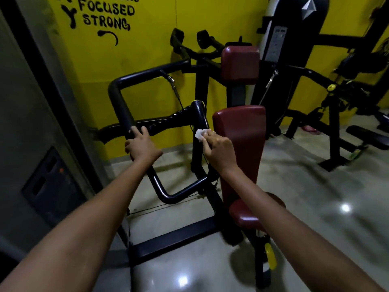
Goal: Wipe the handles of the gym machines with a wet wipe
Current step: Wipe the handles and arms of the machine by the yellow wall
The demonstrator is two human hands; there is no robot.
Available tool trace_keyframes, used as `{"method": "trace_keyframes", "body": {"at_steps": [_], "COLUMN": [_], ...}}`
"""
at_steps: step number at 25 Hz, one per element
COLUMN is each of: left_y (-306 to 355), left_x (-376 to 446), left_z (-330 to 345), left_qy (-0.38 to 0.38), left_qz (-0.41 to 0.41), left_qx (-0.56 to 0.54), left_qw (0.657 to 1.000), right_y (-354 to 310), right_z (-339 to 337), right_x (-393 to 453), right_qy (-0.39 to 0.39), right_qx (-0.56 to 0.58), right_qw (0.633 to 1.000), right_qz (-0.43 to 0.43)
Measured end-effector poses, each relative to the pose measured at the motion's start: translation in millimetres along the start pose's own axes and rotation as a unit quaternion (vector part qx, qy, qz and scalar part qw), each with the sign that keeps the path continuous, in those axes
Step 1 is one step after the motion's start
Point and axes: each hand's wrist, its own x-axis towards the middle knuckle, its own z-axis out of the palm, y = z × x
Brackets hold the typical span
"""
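Note:
A black gym machine stands in front of me with a looping tubular arm (121, 102) on its left and a short upright handle bar (200, 116) beside the dark red back pad (240, 131). My left hand (141, 144) grips the looping arm's tube from above. My right hand (217, 148) holds a small crumpled white wet wipe (199, 134) and presses it against the upright handle bar. Two more black handles (202, 40) stick up at the back near the yellow wall.
A dark red seat (246, 213) and the machine's black base frame (174, 239) lie below my arms. A grey wall panel (31, 123) is close on the left. Another black machine and bench (357, 135) stand at the right on the glossy floor.

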Motion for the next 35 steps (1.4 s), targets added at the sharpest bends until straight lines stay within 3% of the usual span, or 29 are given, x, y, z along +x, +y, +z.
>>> {"method": "trace_keyframes", "body": {"at_steps": [8, 13, 21, 26, 30, 35], "left_y": [-2.6, -1.9, -6.5, -5.0, -0.6, -6.6], "left_x": [0.4, -1.6, -0.1, -3.2, 3.7, 11.2], "left_z": [3.9, 6.2, -2.8, -4.1, -7.8, -9.9], "left_qy": [0.017, 0.017, -0.041, -0.048, -0.073, -0.075], "left_qz": [-0.007, 0.001, -0.02, -0.01, -0.015, -0.03], "left_qx": [-0.035, -0.012, -0.071, -0.053, -0.037, -0.086], "left_qw": [0.999, 1.0, 0.996, 0.997, 0.997, 0.993], "right_y": [-11.5, -13.9, -25.6, -29.5, -35.6, -32.9], "right_z": [-1.0, -7.4, -11.0, -11.4, -8.4, -5.2], "right_x": [51.0, 4.0, 44.2, 7.8, 45.0, 49.4], "right_qy": [-0.062, -0.047, -0.082, -0.027, -0.099, -0.06], "right_qx": [-0.04, -0.037, -0.032, -0.045, -0.09, -0.022], "right_qw": [0.992, 0.995, 0.988, 0.994, 0.983, 0.985], "right_qz": [0.1, 0.08, 0.128, 0.098, 0.124, 0.159]}}
